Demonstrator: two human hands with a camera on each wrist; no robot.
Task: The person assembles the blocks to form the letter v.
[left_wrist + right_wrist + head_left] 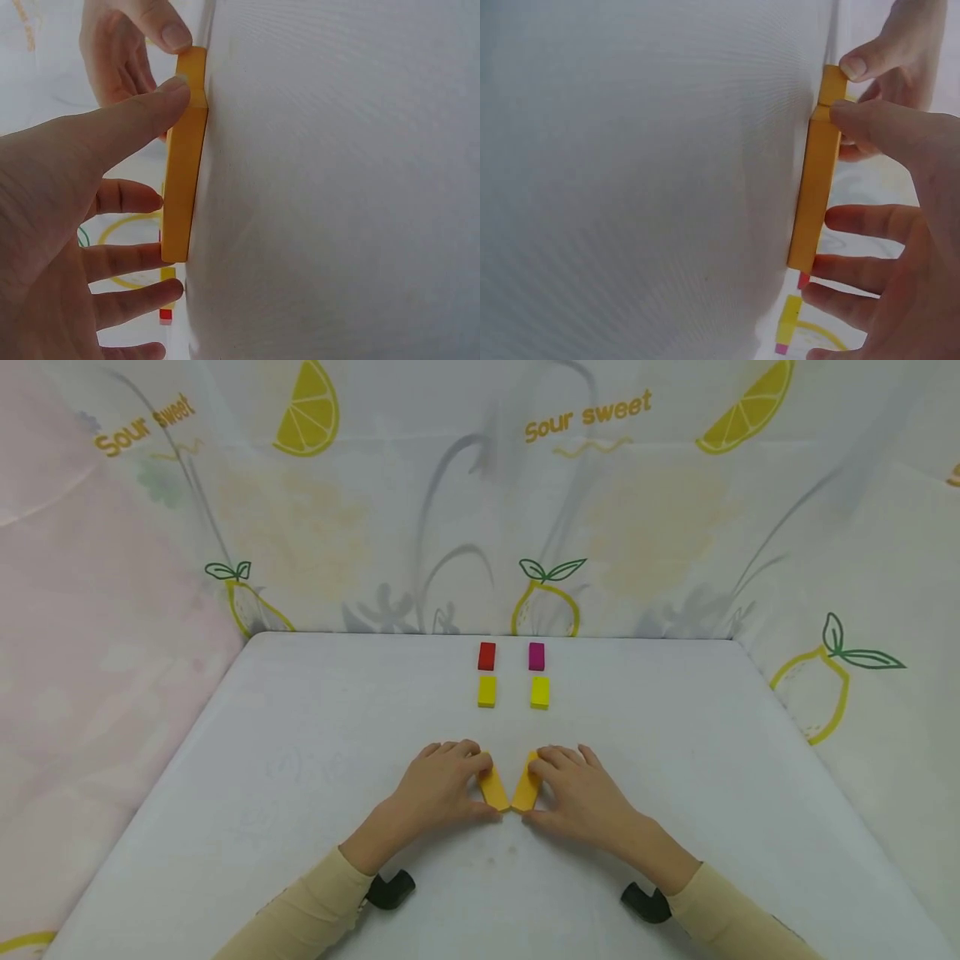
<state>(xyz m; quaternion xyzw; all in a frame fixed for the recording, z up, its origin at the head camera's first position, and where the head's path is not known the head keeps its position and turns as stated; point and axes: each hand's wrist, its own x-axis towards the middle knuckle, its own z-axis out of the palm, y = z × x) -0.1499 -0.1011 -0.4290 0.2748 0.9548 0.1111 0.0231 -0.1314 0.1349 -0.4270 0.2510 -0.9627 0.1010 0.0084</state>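
Two flat orange rectangular blocks lie on the white table, slanted into a V whose near ends meet. My left hand (442, 783) pinches the left orange block (493, 789) lengthwise, thumb at its near end and fingertips toward its far end. The right orange block (527, 783) is pinched the same way by my right hand (583, 793). In the left wrist view, the left thumb presses the near end of the block (184, 180). The right wrist view shows the right thumb on its block (815, 191), with the other hand's thumb just beyond.
Farther back stand two pairs of small blocks: red (487, 657) behind yellow (487, 692) on the left, magenta (536, 657) behind yellow (539, 692) on the right. A lemon-printed cloth (420, 502) rises behind the table (300, 718). Black curved pieces (392, 891) show beside the sleeves.
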